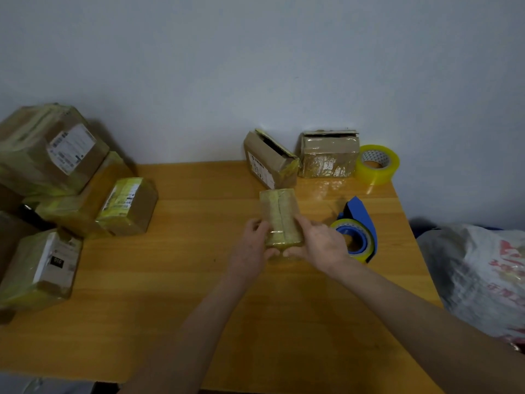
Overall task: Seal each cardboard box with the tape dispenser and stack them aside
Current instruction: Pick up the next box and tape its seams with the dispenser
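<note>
While the small box (pixel 281 214) is held near the middle of the table (pixel 170 280), its long axis is seen to run straight away from the person toward the wall, with a taped seam along the top. It is gripped at its near end from both sides. The left hand (pixel 251 245) is curled round the left edge and the right hand (pixel 319 243) is laid along the right edge. The two thumbs are brought close together at the near end face. The fingers of both hands are thus clamped on the box. Whether its underside rests on the table cannot be told.

The box lies between the palms and reaches forward past the fingertips, so most of its length is left unsupported. Since the seam looks taped over, the box is judged ready to be set aside. That move would be made leftward, toward the pile of sealed boxes (pixel 125 206) at the table's left end, well apart from the hands. The left hand is the nearer to it.

Just beside the right hand, on its outer side, the blue tape dispenser (pixel 359 223) is lying on the table. Behind the held box, near the wall, two open boxes (pixel 270 163) are waiting side by side. A spare roll of tape (pixel 377 164) is set at the far right corner, and a plastic bag (pixel 483 274) is seen off the table's right edge.
</note>
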### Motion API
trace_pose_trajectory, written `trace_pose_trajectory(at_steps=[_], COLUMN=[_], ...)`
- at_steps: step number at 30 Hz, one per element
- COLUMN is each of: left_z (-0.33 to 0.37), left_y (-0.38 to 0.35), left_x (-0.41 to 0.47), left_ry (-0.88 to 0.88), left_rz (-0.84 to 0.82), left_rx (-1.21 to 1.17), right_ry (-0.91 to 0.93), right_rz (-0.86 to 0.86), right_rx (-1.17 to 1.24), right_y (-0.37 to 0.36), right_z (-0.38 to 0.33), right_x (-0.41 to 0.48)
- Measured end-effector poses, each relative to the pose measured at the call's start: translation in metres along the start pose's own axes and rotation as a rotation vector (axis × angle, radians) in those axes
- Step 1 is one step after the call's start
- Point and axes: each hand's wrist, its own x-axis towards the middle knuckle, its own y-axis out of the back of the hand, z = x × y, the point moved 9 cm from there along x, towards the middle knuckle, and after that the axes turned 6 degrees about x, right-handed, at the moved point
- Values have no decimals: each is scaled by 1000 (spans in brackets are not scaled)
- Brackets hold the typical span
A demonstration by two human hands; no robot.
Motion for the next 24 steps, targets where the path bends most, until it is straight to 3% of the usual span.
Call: trace_pose_trajectory(at_steps=[5, 11, 13, 16, 19, 24], left_z=[-4, -6, -9, -11, -10, -13], left_y=[-16, -6, -7, -12, -22, -12], left_x=[8, 1, -2, -3, -1, 2], left_ry=[6, -60, 0, 199, 357, 406], left_rz=[-123, -107, -133, -88, -66, 31], left_rx=[-40, -204, -307, -407, -373, -310], right_ry=[91, 138, 117, 97, 53, 0], right_rz=[93, -7, -9, 118, 221, 138], right_rx=[-70, 183, 228, 188, 191, 283], right_y=[-8, -11, -9, -3, 0, -1], right_z=[-8, 12, 12, 4, 1, 9], right_x=[9, 10, 12, 9, 6, 13])
